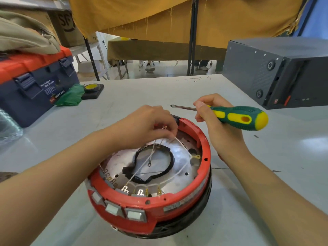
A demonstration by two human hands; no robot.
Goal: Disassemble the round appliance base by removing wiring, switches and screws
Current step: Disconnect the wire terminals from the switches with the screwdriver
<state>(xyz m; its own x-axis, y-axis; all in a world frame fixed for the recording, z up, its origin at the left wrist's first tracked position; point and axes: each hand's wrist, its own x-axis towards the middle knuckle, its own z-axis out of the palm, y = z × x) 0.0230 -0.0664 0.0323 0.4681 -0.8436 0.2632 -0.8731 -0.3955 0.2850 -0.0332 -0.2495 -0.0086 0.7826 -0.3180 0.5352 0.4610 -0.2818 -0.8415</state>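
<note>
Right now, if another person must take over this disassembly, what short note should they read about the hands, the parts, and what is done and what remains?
Left hand: pinches the white insulated wires over the far side of the round red plastic appliance base.
Right hand: holds the green and yellow flat-blade screwdriver above the grey table, its tip off the base.
Done: two ring-terminal wire ends hang free over the silver metal plate.
Left: the near ends of the wires seem still attached at the brass switch terminals; the three grey rectangular switches remain in the red rim. Remaining screws cannot be told.
</note>
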